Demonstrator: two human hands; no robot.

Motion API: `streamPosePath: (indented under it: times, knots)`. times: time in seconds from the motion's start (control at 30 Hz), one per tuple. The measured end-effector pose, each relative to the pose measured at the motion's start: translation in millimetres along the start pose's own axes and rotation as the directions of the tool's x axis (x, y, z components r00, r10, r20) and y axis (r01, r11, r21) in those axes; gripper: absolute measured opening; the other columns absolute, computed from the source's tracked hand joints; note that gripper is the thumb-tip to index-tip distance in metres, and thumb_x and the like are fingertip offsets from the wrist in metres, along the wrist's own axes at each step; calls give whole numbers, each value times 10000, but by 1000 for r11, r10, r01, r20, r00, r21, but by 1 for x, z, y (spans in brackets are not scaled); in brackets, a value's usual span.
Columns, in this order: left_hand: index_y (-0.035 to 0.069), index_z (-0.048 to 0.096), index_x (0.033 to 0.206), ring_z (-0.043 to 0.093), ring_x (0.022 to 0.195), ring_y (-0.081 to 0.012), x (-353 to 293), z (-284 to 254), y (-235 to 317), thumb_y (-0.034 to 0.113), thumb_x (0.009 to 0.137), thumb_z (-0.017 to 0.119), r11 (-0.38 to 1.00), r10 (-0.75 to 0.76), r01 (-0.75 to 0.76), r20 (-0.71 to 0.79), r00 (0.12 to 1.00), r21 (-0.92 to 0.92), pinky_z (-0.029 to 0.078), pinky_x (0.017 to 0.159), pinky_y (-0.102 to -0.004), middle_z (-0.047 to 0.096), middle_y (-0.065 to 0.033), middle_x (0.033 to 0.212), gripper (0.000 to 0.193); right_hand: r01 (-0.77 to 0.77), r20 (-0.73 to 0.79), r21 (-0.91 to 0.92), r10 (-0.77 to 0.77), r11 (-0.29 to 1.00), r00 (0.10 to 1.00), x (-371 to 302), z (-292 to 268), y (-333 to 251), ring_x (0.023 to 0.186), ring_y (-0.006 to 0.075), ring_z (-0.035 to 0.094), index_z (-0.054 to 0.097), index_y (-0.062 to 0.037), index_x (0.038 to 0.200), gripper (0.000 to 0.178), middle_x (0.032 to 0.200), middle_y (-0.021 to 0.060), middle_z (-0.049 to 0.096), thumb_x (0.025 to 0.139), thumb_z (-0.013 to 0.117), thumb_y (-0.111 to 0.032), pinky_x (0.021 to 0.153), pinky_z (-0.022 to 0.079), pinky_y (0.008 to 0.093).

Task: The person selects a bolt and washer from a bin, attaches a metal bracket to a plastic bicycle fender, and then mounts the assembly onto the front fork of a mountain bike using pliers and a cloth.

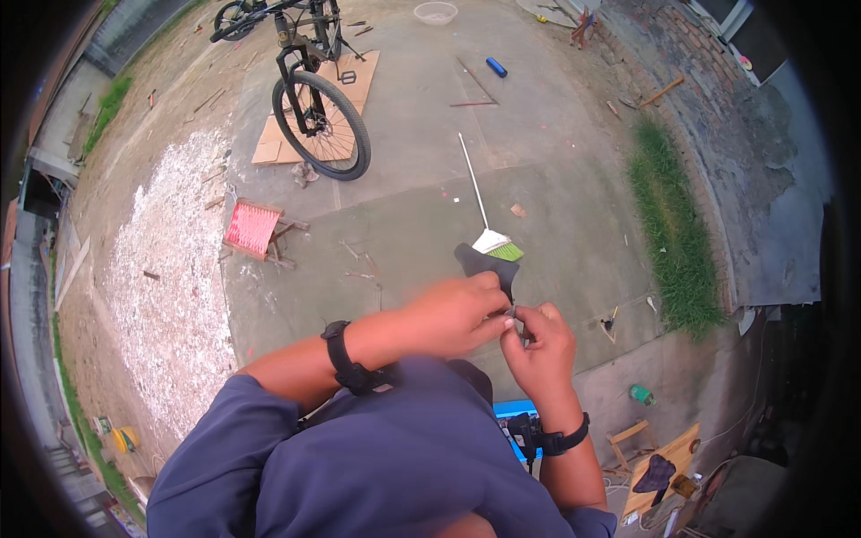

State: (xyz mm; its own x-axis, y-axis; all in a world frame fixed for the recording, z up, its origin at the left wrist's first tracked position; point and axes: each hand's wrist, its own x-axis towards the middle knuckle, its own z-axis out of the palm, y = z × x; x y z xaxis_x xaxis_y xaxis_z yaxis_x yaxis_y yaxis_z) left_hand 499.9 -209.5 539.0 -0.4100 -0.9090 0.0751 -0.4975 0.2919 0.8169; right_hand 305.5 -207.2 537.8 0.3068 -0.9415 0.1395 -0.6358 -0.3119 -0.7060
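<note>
Outdoor yard, daylight. Grey-green concrete slab (574,179) takes up the middle ground, its surface stained and marked with a few scraps and twigs. Bare earth borders it at left, with a broad patch of pale chips (184,278); at right, a strip of grass (673,229) runs along the foot of a weathered wall (767,134).

On the slab: a black bicycle (309,112), front wheel over flattened cardboard (269,148); a low stool with a pink woven seat (252,227); a blue cylinder (496,67); a white-handled broom (490,240) with green bristles. Lower right: a green bottle (641,394) and a wooden board (686,446) bearing a dark cloth (655,473).

Dark broad-ended piece (489,264), saddle-like in outline, located just beyond the hands, overlapping the broom's bristles in view and tapering toward the fingertips. Left hand (453,316): blurred, fingers bent at the narrow end; cannot tell whether it grips. Right hand (541,345): thumb and forefinger brought together there; what they pinch, if anything, cannot be told.
</note>
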Motion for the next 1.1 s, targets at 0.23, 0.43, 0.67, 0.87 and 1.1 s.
streamPosePath:
  times: [0.23, 0.43, 0.67, 0.87, 1.1]
  knots:
    - [64, 665, 952, 606, 875, -354, 7, -2, -1, 289, 891, 684, 986, -132, 135, -39, 990, 94, 493, 724, -461, 577, -122, 941, 234, 220, 72, -161, -211, 962, 975, 26, 3, 11, 649, 295, 587, 691, -99, 864, 96, 751, 73, 539, 802, 708, -170, 548, 461, 410]
    - [83, 668, 968, 607, 868, -348, 5, -27, -30, 304, 883, 701, 981, -170, 180, -119, 978, 73, 500, 729, -454, 571, -119, 931, 239, 168, 185, -23, -161, 986, 969, 67, 25, 6, 646, 294, 600, 695, -96, 855, 93, 746, 76, 555, 790, 731, -152, 558, 473, 400]
    - [88, 665, 977, 604, 858, -359, 10, -99, -118, 288, 910, 671, 966, -247, 257, -207, 947, 21, 503, 732, -449, 569, -129, 928, 211, 72, 172, -21, -68, 997, 983, 161, 78, -1, 620, 284, 598, 689, -47, 835, 76, 731, 105, 584, 825, 712, -118, 558, 468, 365]
    - [65, 677, 1004, 617, 872, -358, 1, -191, -225, 301, 932, 646, 915, -402, 396, -255, 879, -75, 505, 763, -446, 602, -150, 964, 249, -8, 142, 92, -5, 996, 990, 280, 154, -33, 603, 189, 525, 658, 10, 829, 148, 714, 93, 555, 881, 691, -124, 587, 439, 313]
    - [16, 685, 1057, 618, 792, -179, -42, -266, -307, 346, 967, 649, 767, -637, 526, -337, 694, -367, 507, 701, -325, 598, -65, 916, 344, -477, 460, 484, 251, 733, 852, 380, 237, -80, 584, 42, 398, 637, -34, 847, 170, 655, -80, 491, 966, 603, -150, 545, 324, 224]
